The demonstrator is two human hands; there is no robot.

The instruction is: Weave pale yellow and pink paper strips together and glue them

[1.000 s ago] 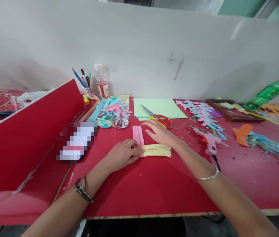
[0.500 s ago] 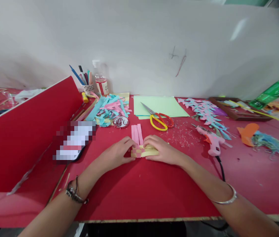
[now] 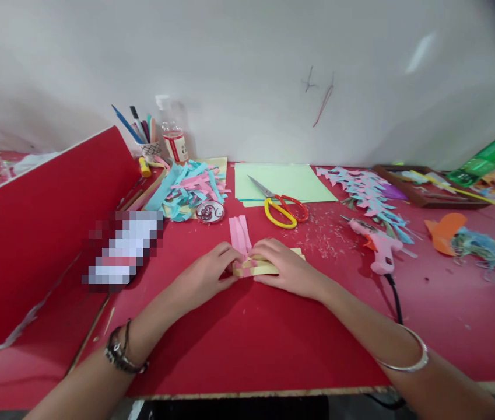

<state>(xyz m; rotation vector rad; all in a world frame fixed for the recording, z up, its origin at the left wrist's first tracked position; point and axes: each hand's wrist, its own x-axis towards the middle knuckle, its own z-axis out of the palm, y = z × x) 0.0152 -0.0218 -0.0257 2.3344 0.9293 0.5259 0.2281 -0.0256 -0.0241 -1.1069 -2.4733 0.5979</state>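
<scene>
Pink paper strips point(image 3: 239, 234) point away from me and interlace at their near end with pale yellow paper strips point(image 3: 259, 268) lying crosswise. My left hand point(image 3: 206, 271) is closed at the left edge of this weave, thumb and fingertips pinching it. From the right, my right hand point(image 3: 291, 273) grips the yellow strips with bent fingers; their far ends stick out behind it. Part of the weave is hidden by my fingers. Beyond the hands, scissors point(image 3: 269, 196) with yellow and red handles rest partly on pale green paper sheets point(image 3: 295, 178).
On the right lie a pink glue gun point(image 3: 382, 248), a brown tray point(image 3: 439, 200) and a green bottle point(image 3: 487, 157). Cut paper strips point(image 3: 195, 186), a labelled bottle point(image 3: 175, 140) and a pen cup point(image 3: 148, 150) are back left. A red board point(image 3: 50, 239) leans at left, near a pixelated phone point(image 3: 127, 248).
A yellow strip now runs across the near edge of the weave, where a pink and yellow check showed before. More yellow ends show behind my right hand. The view has shifted slightly.
</scene>
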